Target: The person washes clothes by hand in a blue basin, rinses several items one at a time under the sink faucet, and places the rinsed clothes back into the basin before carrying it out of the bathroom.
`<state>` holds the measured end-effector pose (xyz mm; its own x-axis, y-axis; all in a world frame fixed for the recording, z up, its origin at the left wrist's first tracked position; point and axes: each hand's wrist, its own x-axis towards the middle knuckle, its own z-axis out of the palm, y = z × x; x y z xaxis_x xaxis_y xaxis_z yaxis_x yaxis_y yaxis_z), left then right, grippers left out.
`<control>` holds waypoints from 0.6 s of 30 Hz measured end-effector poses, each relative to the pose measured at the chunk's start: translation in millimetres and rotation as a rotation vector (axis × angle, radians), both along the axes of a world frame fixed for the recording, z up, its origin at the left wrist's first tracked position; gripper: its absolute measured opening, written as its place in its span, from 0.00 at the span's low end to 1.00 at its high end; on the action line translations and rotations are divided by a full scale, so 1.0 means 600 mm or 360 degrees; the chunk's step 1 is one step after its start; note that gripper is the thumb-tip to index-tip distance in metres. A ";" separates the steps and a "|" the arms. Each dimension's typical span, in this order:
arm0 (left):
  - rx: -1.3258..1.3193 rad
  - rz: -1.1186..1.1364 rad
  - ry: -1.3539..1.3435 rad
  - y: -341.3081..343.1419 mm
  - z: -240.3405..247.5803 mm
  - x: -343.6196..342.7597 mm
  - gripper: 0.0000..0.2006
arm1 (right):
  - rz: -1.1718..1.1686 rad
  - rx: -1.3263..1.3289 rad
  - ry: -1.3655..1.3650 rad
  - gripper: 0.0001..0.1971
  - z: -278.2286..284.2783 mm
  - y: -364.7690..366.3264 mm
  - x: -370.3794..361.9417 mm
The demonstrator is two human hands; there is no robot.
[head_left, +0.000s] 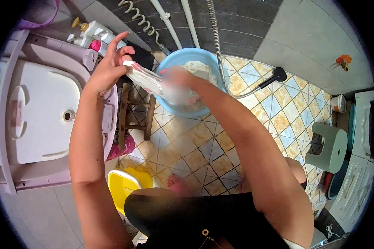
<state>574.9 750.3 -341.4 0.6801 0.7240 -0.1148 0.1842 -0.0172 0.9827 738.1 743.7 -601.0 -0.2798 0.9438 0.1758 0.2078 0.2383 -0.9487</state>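
Left fingers [118, 39] partly splayed

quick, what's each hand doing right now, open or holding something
Left hand: thumb and finger pinching white patterned cloth, other fingers raised.
Right hand: at the cloth, over the blue basin; blurred, grip can't be told.

No wording can be read. A faint marking is seen on the yellow container [121, 187], lower left, too small to be deciphered; pinkish patch on white panel [45, 112], far left, likewise illegible.
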 end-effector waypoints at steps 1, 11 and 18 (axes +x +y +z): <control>-0.0002 -0.0017 -0.0008 -0.005 0.003 0.003 0.42 | -0.0013 -0.0031 0.0176 0.15 0.005 -0.004 -0.007; 0.0223 0.0267 0.0294 0.019 -0.011 -0.069 0.40 | -0.0213 -0.0321 0.0089 0.20 0.095 0.017 0.144; 0.0324 0.0582 0.0402 0.052 -0.061 -0.107 0.35 | -0.0198 -0.0534 -0.0143 0.20 0.173 0.042 0.220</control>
<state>510.6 781.6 -378.0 0.3462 0.9352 -0.0749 0.4465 -0.0940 0.8898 870.0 769.0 -497.0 -0.1593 0.9726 -0.1693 0.3018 -0.1153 -0.9464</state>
